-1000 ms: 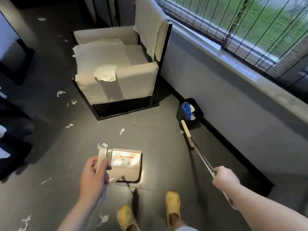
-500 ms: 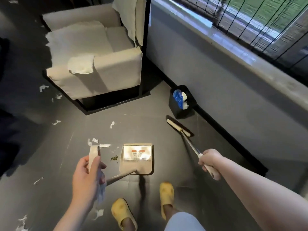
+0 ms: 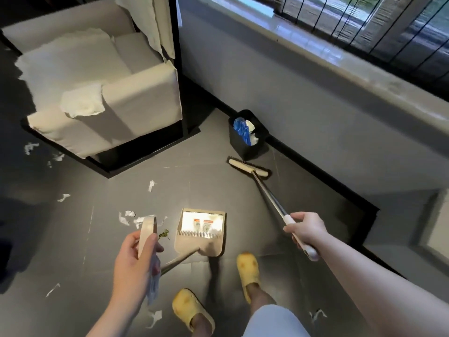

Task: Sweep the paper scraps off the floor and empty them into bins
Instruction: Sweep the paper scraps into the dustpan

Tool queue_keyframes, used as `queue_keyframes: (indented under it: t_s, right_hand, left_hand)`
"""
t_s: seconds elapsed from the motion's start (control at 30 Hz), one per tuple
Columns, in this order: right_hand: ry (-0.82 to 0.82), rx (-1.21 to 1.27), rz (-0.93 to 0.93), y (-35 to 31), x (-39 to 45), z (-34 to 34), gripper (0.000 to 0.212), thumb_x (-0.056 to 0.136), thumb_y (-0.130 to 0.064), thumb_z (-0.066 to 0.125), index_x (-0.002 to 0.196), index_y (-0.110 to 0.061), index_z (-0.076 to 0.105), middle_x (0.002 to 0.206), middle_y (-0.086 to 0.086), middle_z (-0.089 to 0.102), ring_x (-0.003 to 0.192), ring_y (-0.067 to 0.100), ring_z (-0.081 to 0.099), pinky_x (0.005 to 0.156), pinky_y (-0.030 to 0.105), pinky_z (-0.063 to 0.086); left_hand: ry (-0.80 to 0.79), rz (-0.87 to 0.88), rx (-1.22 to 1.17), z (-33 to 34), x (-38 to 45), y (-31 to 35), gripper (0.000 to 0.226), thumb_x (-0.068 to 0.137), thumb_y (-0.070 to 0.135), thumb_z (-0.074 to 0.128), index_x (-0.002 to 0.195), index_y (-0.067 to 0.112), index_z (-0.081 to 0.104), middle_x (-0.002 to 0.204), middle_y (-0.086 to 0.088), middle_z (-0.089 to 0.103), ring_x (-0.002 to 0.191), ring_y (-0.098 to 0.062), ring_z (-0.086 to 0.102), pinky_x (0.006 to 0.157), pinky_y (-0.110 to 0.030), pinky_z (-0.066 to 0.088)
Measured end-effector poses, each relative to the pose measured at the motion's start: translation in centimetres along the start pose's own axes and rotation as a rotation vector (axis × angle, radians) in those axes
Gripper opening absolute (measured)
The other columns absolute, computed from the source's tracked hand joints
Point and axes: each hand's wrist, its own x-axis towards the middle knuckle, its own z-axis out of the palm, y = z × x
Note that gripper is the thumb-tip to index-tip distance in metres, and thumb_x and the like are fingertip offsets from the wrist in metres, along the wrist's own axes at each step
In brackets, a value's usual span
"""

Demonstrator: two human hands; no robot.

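Observation:
My left hand [image 3: 134, 261] grips the upright beige handle [image 3: 146, 235] of a long-handled dustpan [image 3: 201, 233], which rests on the grey floor in front of my feet. My right hand [image 3: 305, 231] holds the broom handle [image 3: 269, 198]; the broom head [image 3: 247, 167] lies on the floor just in front of a small black bin [image 3: 247, 136] with blue and white rubbish in it. White paper scraps [image 3: 128, 217] lie left of the dustpan, and more scraps [image 3: 151, 185] are scattered toward the armchair.
A beige armchair [image 3: 136, 103] on a black base stands at the upper left. A grey wall with a black skirting and a window ledge [image 3: 340, 59] runs along the right. My yellow slippers [image 3: 247, 269] are below the dustpan. More scraps [image 3: 31, 148] lie far left.
The broom head has come down to lie flat on the floor in front of the black bin. The view has shifted to the right, and the dustpan now sits a little further right.

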Motion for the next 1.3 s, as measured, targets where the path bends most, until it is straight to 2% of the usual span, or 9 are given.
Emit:
queue_keyframes:
  t_s: [0.17, 0.3, 0.37, 0.5, 0.7, 0.87, 1.03, 1.13, 1.3]
  right_hand:
    - [-0.018, 0.017, 0.005, -0.4, 0.5, 1.8, 0.047, 0.078, -0.011, 0.075, 0.123, -0.014, 0.063, 0.099, 0.012, 0.069, 0.086, 0.031, 0.07, 0.078, 0.046, 0.059]
    - [-0.092, 0.135, 0.023, -0.6, -0.9, 2.5, 0.038, 0.079, -0.001, 0.071, 0.116, -0.006, 0.064, 0.077, 0.016, 0.066, 0.054, 0.023, 0.061, 0.045, 0.028, 0.049]
    - [-0.13, 0.145, 0.041, 0.3, -2.6, 1.6, 0.037, 0.081, 0.002, 0.069, 0.117, -0.004, 0.064, 0.075, 0.017, 0.063, 0.049, 0.019, 0.055, 0.038, 0.022, 0.044]
    - [-0.127, 0.143, 0.039, 2.7, -5.5, -0.8, 0.047, 0.079, 0.0, 0.072, 0.125, -0.008, 0.063, 0.075, 0.017, 0.066, 0.051, 0.018, 0.056, 0.039, 0.022, 0.043]
    - [-0.072, 0.158, -0.024, -0.2, -5.9, 2.4, 0.051, 0.08, 0.004, 0.07, 0.129, -0.008, 0.058, 0.068, 0.016, 0.063, 0.047, 0.02, 0.054, 0.039, 0.024, 0.043]
    - [-0.177, 0.158, 0.006, -1.4, -5.8, 9.1, 0.035, 0.08, 0.008, 0.067, 0.111, -0.007, 0.06, 0.071, 0.019, 0.063, 0.05, 0.024, 0.056, 0.043, 0.027, 0.046]
    - [-0.298, 0.092, 0.021, 1.0, -10.0, 11.1, 0.032, 0.073, 0.001, 0.072, 0.103, -0.011, 0.072, 0.076, 0.01, 0.067, 0.061, 0.019, 0.059, 0.048, 0.027, 0.046]
    - [-0.297, 0.122, 0.006, 0.7, -12.0, 9.5, 0.029, 0.072, 0.002, 0.073, 0.093, -0.017, 0.074, 0.068, 0.014, 0.07, 0.055, 0.021, 0.061, 0.048, 0.027, 0.046]
    - [-0.268, 0.115, -0.064, -1.7, -13.4, 10.2, 0.042, 0.075, 0.006, 0.072, 0.108, -0.019, 0.065, 0.059, 0.018, 0.065, 0.042, 0.022, 0.054, 0.038, 0.024, 0.043]
  left_hand:
    - [-0.013, 0.018, -0.001, -1.1, 0.3, -0.3, 0.019, 0.1, 0.025, 0.054, 0.095, 0.007, 0.058, 0.062, -0.011, 0.06, 0.047, -0.022, 0.048, 0.053, -0.04, 0.046]
    - [-0.009, 0.025, -0.01, -1.9, 0.2, -0.8, 0.021, 0.1, 0.026, 0.054, 0.1, 0.006, 0.058, 0.068, -0.013, 0.06, 0.048, -0.024, 0.05, 0.047, -0.035, 0.046]
    - [-0.012, 0.045, -0.014, -2.7, 0.1, -1.0, 0.02, 0.1, 0.025, 0.054, 0.099, 0.006, 0.058, 0.068, -0.013, 0.06, 0.046, -0.021, 0.05, 0.044, -0.031, 0.045]
    - [0.0, 0.065, -0.075, -4.5, 0.2, -1.6, 0.015, 0.1, 0.017, 0.055, 0.097, 0.003, 0.057, 0.067, -0.015, 0.059, 0.04, -0.017, 0.045, 0.037, -0.02, 0.038]
    - [0.047, 0.07, -0.18, -7.7, 0.4, -2.8, 0.006, 0.098, 0.01, 0.056, 0.094, 0.006, 0.057, 0.074, -0.017, 0.064, 0.037, -0.018, 0.044, 0.043, -0.023, 0.039]
    - [0.111, 0.045, -0.257, -10.1, 0.2, -5.3, 0.007, 0.098, 0.013, 0.058, 0.092, 0.01, 0.058, 0.075, -0.019, 0.065, 0.042, -0.022, 0.044, 0.057, -0.032, 0.037]
    - [0.189, 0.016, -0.329, -13.5, 0.3, -7.2, 0.023, 0.098, 0.016, 0.059, 0.076, 0.022, 0.062, 0.068, -0.027, 0.057, 0.044, -0.022, 0.041, 0.057, -0.032, 0.036]
    - [0.257, -0.016, -0.379, -16.1, -0.2, -7.8, 0.012, 0.098, 0.014, 0.06, 0.086, 0.017, 0.063, 0.069, -0.019, 0.061, 0.039, -0.02, 0.038, 0.057, -0.029, 0.035]
    - [0.254, -0.061, -0.386, -19.4, -2.0, -8.8, 0.003, 0.097, 0.004, 0.058, 0.097, 0.002, 0.06, 0.072, -0.024, 0.058, 0.037, -0.017, 0.035, 0.041, -0.016, 0.031]
